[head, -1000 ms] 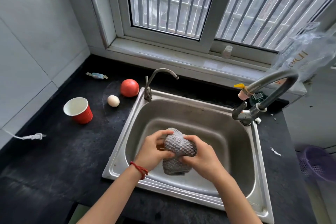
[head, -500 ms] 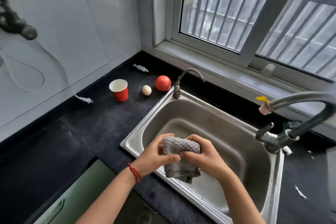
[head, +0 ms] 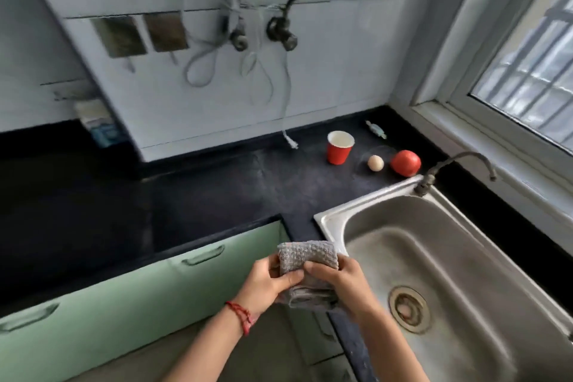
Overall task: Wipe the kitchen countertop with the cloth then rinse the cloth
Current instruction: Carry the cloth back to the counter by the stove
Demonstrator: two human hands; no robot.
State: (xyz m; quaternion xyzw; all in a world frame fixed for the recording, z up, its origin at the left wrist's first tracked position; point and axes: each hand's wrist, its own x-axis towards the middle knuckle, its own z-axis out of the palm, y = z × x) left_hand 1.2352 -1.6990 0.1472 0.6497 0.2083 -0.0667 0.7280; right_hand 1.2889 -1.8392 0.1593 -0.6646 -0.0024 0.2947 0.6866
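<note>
A folded grey waffle-weave cloth (head: 305, 260) is held between both hands, just left of the steel sink's (head: 331, 220) near-left corner and above the counter's front edge. My left hand (head: 266, 284) grips its left side, thumb across the front. My right hand (head: 344, 284) grips its right side, fingers curled over it. The black countertop (head: 217, 192) stretches away to the left and back. The cloth's lower folds hang below my hands.
On the counter behind the sink stand a red paper cup (head: 339, 147), an egg (head: 375, 162), a tomato (head: 406, 163) and a wrapped candy (head: 375, 130). A small tap (head: 455, 164) stands at the sink's back corner. Cables hang on the wall; green cabinet fronts (head: 124, 295) lie below.
My view has swung left, away from the window. Both hands have carried the cloth from over the sink basin to just left of the sink, over the counter edge.
</note>
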